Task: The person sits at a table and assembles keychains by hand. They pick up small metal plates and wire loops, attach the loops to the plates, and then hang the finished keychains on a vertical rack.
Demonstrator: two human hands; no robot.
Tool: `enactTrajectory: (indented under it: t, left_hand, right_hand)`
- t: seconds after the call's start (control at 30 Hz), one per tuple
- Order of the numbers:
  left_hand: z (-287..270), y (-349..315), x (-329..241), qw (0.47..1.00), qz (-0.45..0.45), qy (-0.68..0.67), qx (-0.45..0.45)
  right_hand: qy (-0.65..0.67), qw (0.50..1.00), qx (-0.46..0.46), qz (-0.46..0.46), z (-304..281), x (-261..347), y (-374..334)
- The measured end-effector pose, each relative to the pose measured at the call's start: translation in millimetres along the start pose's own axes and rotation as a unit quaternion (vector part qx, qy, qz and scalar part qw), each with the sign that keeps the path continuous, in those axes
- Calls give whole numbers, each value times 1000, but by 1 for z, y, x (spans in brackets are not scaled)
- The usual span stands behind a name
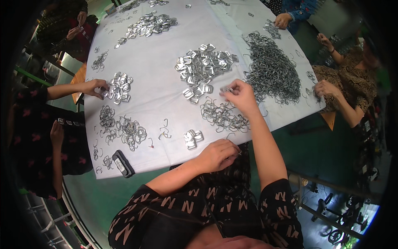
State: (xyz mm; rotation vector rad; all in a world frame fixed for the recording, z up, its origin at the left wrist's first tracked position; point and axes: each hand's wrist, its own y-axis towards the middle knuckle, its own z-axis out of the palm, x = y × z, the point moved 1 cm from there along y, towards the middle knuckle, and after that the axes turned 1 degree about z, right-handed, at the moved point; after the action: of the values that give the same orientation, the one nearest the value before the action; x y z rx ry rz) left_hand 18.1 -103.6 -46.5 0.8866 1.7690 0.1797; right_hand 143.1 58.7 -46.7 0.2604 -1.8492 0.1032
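My right hand (241, 97) pinches a small silver metal buckle (226, 89) between thumb and fingers, over the gap between two heaps. Beyond it is a pile of shiny buckles (203, 64). Just below it spreads a loose heap of bent wire hooks (219, 114). At the table's near edge, my left hand (217, 155) is closed, its fingers curled round something small. Only a thin metallic bit shows at those fingertips, too little to name. Left of that hand lies a small cluster of silver buckles (192, 139).
A large dark heap of wire hooks (273, 68) covers the right side of the white-covered table (161, 108). More buckles (120, 88) and hooks (132, 132) lie at left, near a black box-like object (123, 163). Co-workers' hands (96, 88) work along both sides.
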Motion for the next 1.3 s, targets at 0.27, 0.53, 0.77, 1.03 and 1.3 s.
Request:
enactTrajectory:
  t: [0.27, 0.53, 0.77, 1.03, 1.3]
  left_hand:
    - [1, 16, -2, 999, -21, -4, -49]
    - [6, 18, -1, 997, -37, 31, -63]
    - [4, 9, 0, 995, -97, 31, -20]
    - [-35, 55, 54, 972, -46, 228, -44]
    - [-28, 96, 101, 827, 56, 498, 254]
  right_hand:
    - [124, 979, 64, 151, -58, 26, -113]
    - [-23, 992, 57, 107, -59, 49, -150]
    - [-78, 997, -9, 7, -46, 57, -161]
    - [-66, 993, -87, -37, -51, 42, -171]
    - [-83, 990, -107, -41, -49, 45, -174]
